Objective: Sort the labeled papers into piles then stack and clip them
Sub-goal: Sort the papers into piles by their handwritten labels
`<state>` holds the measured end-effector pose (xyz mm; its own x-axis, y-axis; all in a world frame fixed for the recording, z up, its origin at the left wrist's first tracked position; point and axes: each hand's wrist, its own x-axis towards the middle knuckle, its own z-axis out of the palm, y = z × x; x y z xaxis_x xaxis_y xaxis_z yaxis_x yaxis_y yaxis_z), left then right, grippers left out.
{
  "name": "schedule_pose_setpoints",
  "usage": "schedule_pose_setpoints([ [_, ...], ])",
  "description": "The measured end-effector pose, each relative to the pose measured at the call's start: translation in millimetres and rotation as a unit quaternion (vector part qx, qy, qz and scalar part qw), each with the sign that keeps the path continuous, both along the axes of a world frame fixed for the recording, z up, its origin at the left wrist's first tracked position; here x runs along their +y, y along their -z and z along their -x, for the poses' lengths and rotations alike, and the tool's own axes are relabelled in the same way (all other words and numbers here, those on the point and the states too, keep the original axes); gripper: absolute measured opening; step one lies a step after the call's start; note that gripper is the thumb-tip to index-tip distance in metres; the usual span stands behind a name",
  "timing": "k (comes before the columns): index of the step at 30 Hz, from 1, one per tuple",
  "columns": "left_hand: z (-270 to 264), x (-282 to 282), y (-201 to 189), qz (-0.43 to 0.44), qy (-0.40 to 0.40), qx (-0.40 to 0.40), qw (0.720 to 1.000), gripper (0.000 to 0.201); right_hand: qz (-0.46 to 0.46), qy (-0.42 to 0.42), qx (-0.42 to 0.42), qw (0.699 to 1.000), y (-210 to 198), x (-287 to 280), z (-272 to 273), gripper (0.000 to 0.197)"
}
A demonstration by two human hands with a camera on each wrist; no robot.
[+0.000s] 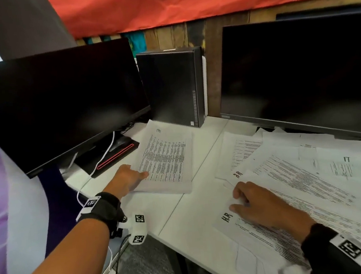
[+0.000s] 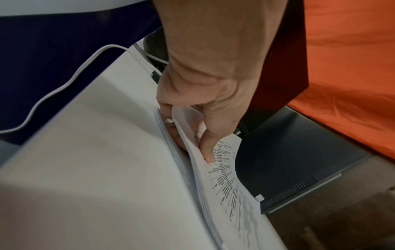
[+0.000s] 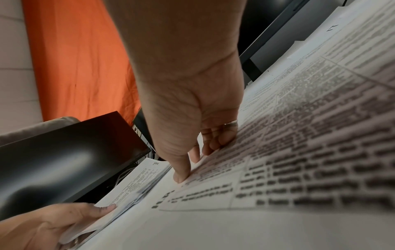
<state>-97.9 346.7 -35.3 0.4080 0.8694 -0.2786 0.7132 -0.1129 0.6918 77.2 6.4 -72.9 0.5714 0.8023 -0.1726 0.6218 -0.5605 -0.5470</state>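
Papers (image 1: pixel 309 169) lie loose all over the right side of the desk (image 1: pixel 200 154); a neat pile (image 1: pixel 168 159) sits by its back left corner. Sorting looks half done. Left hand (image 1: pixel 127 178) pinches that pile's near edge. Right hand (image 1: pixel 261 204) presses flat fingers on an H.R sheet (image 1: pixel 260 232), likely next to move. No trays or clips in sight.
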Motion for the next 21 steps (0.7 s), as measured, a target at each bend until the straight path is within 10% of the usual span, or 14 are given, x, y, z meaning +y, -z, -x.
schedule_pose_setpoints([
  [4, -0.8, 10.0, 13.4, -0.012, -0.005, -0.008, 1.0, 0.041, 0.007, -0.004, -0.016, 1.0, -1.2, 3.4, 0.6, 0.024],
  [14, -41.4, -35.9, -0.7, -0.25, 0.079, 0.241, 0.934, 0.089, -0.019, 0.026, -0.102, 0.994, -28.7, -50.6, -4.4, 0.005],
  [21, -95.5, -171.2, -37.6, -0.13, 0.454, 0.17, 0.865, 0.092, 0.179, 0.161, -0.07, 0.968, -44.9, -149.2, -30.3, 0.094],
])
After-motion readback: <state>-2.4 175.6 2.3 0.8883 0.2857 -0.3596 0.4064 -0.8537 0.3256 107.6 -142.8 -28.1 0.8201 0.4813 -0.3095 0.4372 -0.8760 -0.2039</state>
